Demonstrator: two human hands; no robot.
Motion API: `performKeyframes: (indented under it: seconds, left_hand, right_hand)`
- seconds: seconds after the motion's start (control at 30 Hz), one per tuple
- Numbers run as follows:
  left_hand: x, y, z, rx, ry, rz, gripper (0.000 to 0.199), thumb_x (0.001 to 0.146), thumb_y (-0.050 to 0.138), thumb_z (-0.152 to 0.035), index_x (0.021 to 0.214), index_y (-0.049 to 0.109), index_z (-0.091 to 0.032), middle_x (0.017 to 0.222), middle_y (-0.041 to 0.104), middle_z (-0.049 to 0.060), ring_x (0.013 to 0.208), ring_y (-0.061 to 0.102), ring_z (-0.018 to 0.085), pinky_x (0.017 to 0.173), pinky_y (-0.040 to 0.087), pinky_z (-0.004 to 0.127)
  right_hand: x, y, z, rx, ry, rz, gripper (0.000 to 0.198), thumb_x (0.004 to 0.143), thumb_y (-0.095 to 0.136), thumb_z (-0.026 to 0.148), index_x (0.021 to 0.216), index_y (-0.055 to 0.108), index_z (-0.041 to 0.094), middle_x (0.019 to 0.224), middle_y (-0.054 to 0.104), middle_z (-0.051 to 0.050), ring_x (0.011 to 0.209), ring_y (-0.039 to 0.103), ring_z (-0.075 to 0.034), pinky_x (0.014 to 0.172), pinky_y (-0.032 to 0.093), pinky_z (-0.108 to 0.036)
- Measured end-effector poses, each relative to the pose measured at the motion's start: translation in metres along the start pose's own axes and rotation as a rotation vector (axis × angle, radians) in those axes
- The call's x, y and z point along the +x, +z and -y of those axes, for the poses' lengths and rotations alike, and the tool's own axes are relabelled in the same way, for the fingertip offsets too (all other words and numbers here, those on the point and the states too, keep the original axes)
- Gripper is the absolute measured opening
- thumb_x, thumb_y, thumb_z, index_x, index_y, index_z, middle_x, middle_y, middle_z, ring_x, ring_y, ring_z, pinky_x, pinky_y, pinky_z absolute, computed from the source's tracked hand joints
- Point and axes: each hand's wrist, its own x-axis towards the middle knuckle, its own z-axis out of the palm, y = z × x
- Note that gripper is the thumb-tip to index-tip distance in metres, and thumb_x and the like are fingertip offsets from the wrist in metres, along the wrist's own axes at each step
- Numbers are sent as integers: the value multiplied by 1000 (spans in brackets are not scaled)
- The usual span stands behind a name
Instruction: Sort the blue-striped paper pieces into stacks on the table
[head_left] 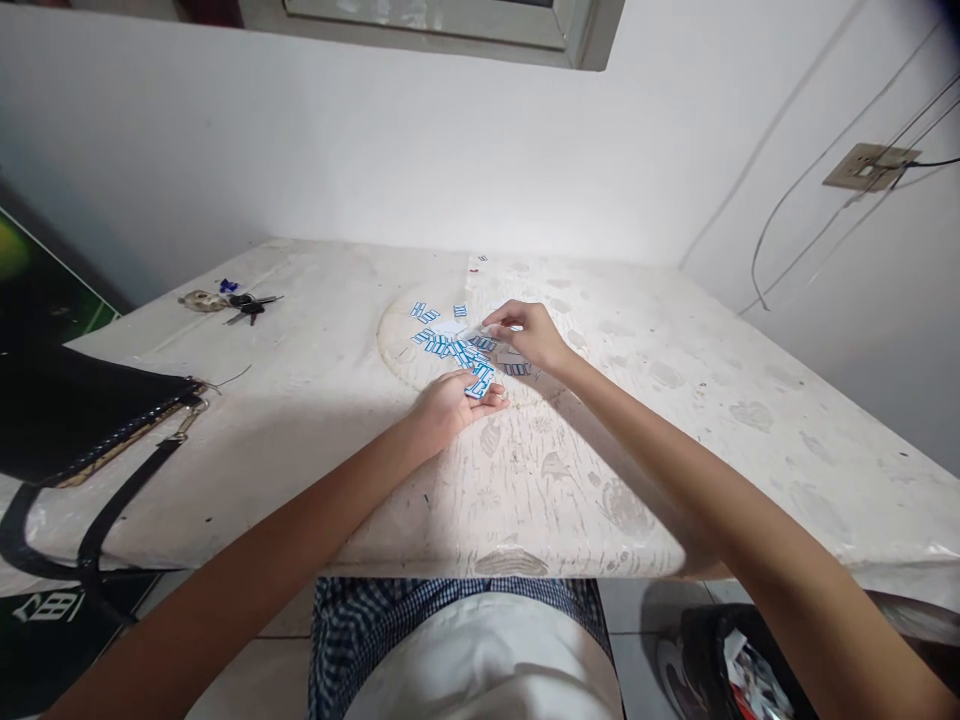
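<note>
My left hand [446,408] lies palm up low over the table, its fingers and thumb around a small stack of blue-and-white cards [481,381]. My right hand [531,336] pinches a small pale card [472,331] between thumb and fingertips, above the loose pile. Under and between both hands, a scattered pile of blue-and-white cards [436,346] spreads over the tabletop. A few lie apart at its far side, among them one small card [460,311]. Another card [514,369] rests below my right wrist. Their printing is too small to read.
The pale patterned table cover [330,330] reaches back to a white wall. Keys [251,305] lie at the far left, and a black bag [82,415] with a strap sits nearer. Below the table's right side stands a bin [709,650] with litter. Cables hang from a wall socket [870,167].
</note>
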Motion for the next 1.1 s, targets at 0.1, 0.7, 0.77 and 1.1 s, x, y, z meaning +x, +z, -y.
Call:
performKeyframes:
  seconds: [0.1, 0.7, 0.77, 1.1]
  left_hand:
    - [-3, 3, -2, -21, 4, 34, 10, 84, 36, -14, 85, 46, -15, 61, 57, 3, 50, 56, 14, 70, 53, 36]
    - [-1, -1, -2, -11, 131, -23, 15, 78, 38, -1, 78, 46, -14, 56, 55, 2, 46, 51, 11, 61, 49, 30]
    - [-2, -1, -1, 13, 141, -39, 15, 78, 37, -1, 76, 47, -13, 56, 55, 3, 44, 50, 10, 59, 48, 28]
    - [-3, -2, 6, 34, 152, -67, 15, 76, 39, -2, 74, 40, -17, 54, 52, 0, 41, 44, 9, 55, 44, 28]
  right_hand:
    - [-24, 1, 22, 96, -96, -2, 10, 71, 56, 15, 73, 66, 17, 84, 61, -4, 84, 57, -16, 82, 42, -33]
    - [-50, 5, 30, 10, -133, -14, 20, 78, 50, 15, 81, 68, 19, 87, 53, -4, 91, 52, -18, 86, 39, -36]
    - [-44, 1, 24, -32, -128, -115, 21, 78, 48, 14, 85, 67, 19, 89, 56, -5, 91, 53, -18, 85, 40, -35]
    - [47, 28, -10, -474, -89, 342, 38, 73, 47, 2, 106, 62, 15, 119, 58, -8, 112, 51, -18, 96, 36, -31]
